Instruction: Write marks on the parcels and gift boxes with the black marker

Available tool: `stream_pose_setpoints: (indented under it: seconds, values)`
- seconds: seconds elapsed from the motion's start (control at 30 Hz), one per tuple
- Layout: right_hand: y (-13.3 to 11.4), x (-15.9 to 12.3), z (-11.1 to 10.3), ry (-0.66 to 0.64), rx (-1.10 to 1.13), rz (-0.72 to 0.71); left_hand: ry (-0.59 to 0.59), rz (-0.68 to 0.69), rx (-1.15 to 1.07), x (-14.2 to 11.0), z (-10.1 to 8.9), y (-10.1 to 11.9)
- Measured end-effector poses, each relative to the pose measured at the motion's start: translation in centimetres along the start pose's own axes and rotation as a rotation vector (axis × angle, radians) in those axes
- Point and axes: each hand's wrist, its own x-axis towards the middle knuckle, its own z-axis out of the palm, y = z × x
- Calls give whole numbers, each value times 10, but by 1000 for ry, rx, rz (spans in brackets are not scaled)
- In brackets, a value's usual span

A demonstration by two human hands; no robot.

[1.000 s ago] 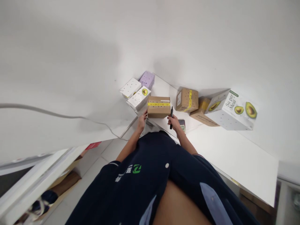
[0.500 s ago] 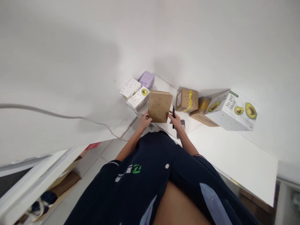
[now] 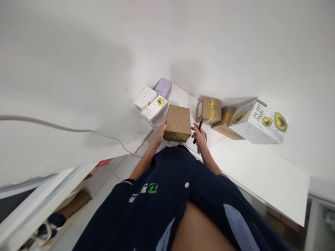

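A closed, dot-marked cardboard box [image 3: 178, 120] sits against the left hand [image 3: 161, 134], its finger grip hidden, while the right hand [image 3: 200, 137] clamps a black marker [image 3: 200, 123].

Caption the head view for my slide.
Left hand at the near brown box, right hand holding a black pen.

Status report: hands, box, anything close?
Left hand against brown box; right hand holding black marker. Yellow tape on box's near side. Taped carton just beyond marker.
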Motion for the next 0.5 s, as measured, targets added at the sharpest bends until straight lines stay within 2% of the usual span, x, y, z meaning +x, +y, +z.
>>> stream_pose_setpoints:
  seconds: [0.1, 0.2, 0.3, 0.5]
  values:
    - [-9, 1, 2, -15, 5, -36, -34, -137, -98, -3, 3, 4]
    - [-17, 3, 5, -26, -3, -51, 19, -211, -90, -3, 3, 5]
    - [-21, 6, 8, -20, -27, -57, 48, -177, 10, -1, 1, 5]
    - [-22, 16, 12, -4, -94, -78, 24, -55, 221, -5, -1, 17]
